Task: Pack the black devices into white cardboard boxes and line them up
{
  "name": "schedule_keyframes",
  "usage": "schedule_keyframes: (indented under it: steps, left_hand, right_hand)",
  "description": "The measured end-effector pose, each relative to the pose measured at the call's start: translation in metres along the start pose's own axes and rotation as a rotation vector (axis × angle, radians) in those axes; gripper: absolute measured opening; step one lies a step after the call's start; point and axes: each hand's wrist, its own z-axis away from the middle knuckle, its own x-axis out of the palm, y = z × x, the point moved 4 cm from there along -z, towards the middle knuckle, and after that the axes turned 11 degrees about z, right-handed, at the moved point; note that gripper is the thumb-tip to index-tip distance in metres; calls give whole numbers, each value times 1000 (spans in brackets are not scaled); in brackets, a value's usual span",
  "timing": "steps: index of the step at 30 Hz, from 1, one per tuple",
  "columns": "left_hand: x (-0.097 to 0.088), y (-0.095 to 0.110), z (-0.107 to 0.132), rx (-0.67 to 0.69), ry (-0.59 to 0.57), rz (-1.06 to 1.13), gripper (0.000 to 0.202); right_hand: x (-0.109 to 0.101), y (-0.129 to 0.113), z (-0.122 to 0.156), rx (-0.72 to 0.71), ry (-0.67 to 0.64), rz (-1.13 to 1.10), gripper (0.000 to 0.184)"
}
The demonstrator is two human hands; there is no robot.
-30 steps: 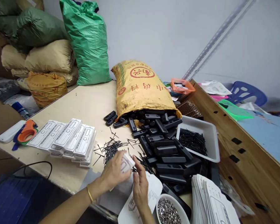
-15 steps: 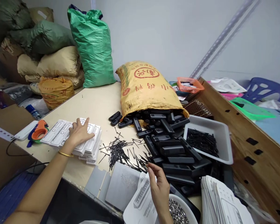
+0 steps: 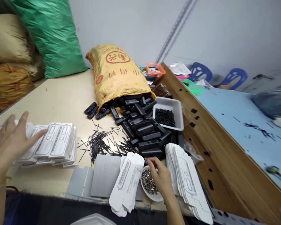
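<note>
My left hand (image 3: 12, 142), fingers spread, is over the left end of piled white printed cards (image 3: 61, 140); it holds nothing I can see. With thumb and forefinger pinched, my right hand (image 3: 162, 179) is above the rim of a white bowl (image 3: 156, 197) of small shiny metal pieces (image 3: 149, 182). Something small and dark may be at its fingertips, too small to name. Left of the bowl, loose white printed cards (image 3: 128, 184) overlap a grey metal plate (image 3: 105, 175). A thick stack of similar cards (image 3: 184, 178) leans to the right of the hand.
Black thin pins (image 3: 98, 145) lie scattered mid-table. Black plastic cases (image 3: 150, 137) spill from a yellow woven sack (image 3: 121, 75). Behind them stands a grey tray (image 3: 179, 115) of more pins. A wooden board (image 3: 201, 137) edges the right side; a green sack (image 3: 56, 40) stands back left.
The view has swung right, so the table's contents appear further left. My right hand has moved from over the loose cards to the bowl. My left hand stays spread near the card piles.
</note>
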Motion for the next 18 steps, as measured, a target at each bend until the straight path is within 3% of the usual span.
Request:
schedule_keyframes:
  steps: [1, 2, 3, 5, 7, 9, 12, 15, 18]
  left_hand:
    - [10, 29, 13, 134, -19, 146, 80]
    - [25, 59, 26, 220, -119, 312, 68]
    - [46, 88, 40, 276, -294, 452, 57]
    - [96, 140, 65, 381, -642, 536, 41]
    - [144, 179, 76, 451, -750, 500, 33]
    - [189, 205, 73, 460, -775, 445, 27]
    - [238, 234, 48, 408, -667, 381, 33]
    - [267, 261, 18, 369, -539, 324, 42]
    - [284, 281, -1, 373, -514, 293, 34]
  right_hand:
    - [1, 3, 4, -18, -49, 70, 22]
    - [4, 4, 9, -41, -89, 135, 19]
    - [7, 4, 13, -65, -115, 189, 17]
    - [16, 0, 18, -107, -120, 263, 12]
    - [26, -7, 18, -133, -116, 315, 14]
    - [36, -13, 14, -131, -151, 359, 23]
    - [40, -17, 4, -109, -202, 372, 21]
    - [32, -10, 1, -119, -198, 304, 17]
    - [21, 14, 10, -42, -117, 270, 1]
